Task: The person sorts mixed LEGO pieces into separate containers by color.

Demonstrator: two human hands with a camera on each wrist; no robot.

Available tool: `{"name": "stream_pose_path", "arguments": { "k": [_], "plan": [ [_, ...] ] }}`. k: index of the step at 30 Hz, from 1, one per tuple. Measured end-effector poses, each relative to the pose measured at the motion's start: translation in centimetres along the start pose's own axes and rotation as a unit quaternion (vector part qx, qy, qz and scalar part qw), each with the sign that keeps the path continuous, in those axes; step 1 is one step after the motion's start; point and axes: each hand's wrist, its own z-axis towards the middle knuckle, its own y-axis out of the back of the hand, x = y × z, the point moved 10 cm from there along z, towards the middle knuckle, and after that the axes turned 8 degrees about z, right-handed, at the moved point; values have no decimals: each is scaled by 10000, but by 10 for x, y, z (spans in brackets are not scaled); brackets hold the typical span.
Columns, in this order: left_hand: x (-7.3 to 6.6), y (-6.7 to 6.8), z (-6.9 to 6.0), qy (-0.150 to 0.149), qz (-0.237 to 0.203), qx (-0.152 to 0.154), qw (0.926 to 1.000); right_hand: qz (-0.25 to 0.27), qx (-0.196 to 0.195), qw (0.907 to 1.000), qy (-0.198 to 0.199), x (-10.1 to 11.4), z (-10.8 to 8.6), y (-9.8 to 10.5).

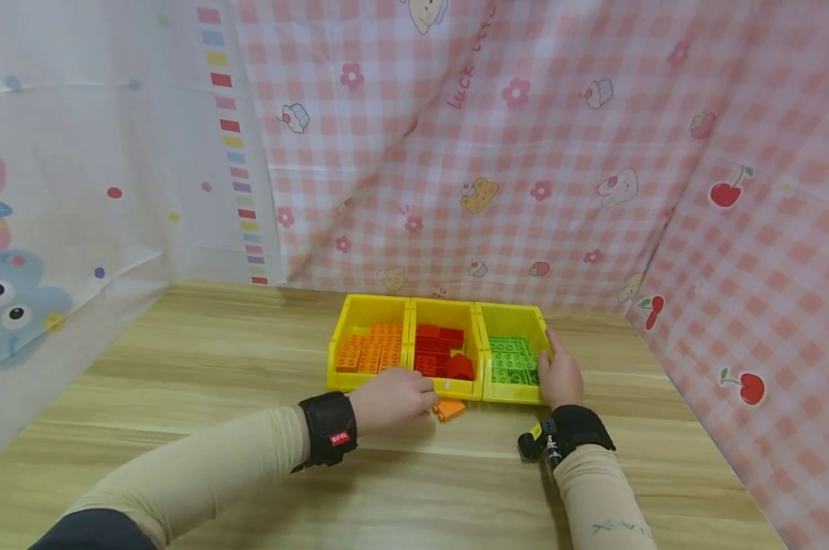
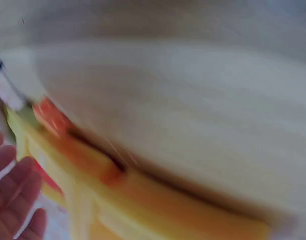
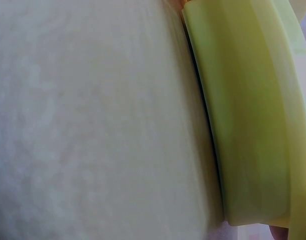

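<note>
Three yellow bins (image 1: 448, 391) stand joined in a row on the table. The left one holds orange bricks (image 1: 371, 351), the middle one red bricks (image 1: 433, 353) and the right one green bricks (image 1: 512, 359). An orange brick (image 1: 450, 409) lies on the table before the middle bin, also seen blurred in the left wrist view. My left hand (image 1: 395, 399) hovers beside that brick, fingers loosely bent with nothing in them. My right hand (image 1: 561, 376) grips the right bin's outer wall, thumb at the rim; most of its fingers are hidden in the right wrist view.
A wooden table (image 1: 249, 336) extends around the bins. Behind it hangs a pink checked curtain (image 1: 455, 168), with another at the right and a pale printed one (image 1: 111, 130) at the left.
</note>
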Motion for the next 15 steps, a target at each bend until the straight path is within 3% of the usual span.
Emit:
{"name": "stream_pose_path", "arguments": {
  "k": [5, 9, 15],
  "plan": [
    [-21, -13, 15, 52, 465, 53, 9989, 43, -33, 10000, -40, -4, 1, -2],
    [-29, -20, 17, 103, 934, 91, 9955, 58, -33, 10000, -44, -5, 1, -4],
    [-35, -20, 15, 118, 941, 127, 9954, 46, -125, 9999, 91, -3, 1, 0]
  ]
}}
